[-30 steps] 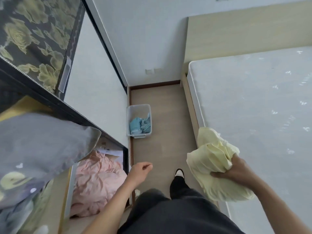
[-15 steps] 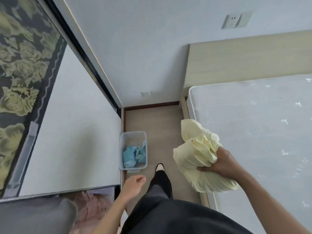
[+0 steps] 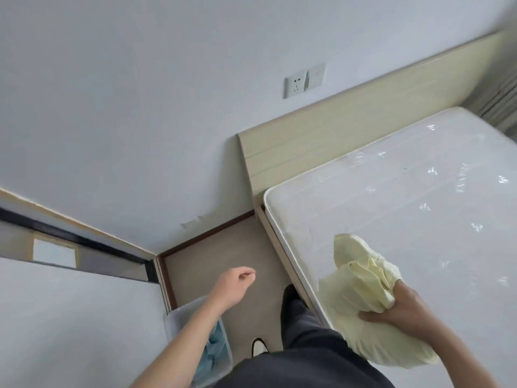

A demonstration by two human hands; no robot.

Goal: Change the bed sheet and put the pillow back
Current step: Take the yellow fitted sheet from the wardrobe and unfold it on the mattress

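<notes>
Head view: right hand [image 3: 402, 306] grips bunched yellow sheet [image 3: 361, 289]; left hand [image 3: 235, 282] loosely curled, empty.

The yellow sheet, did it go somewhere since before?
The right hand has carried the bundled yellow sheet from beside the bed edge to over the bare mattress. The person has walked forward past the plastic bin. The grip stays the same, and the left hand still holds nothing.

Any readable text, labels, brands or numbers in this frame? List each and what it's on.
None readable.
Wall socket and switch plate: no legible markings.
Mattress: only white stitched motifs, no lettering.
Yellow sheet in the right hand, plastic bin: no visible label.
</notes>
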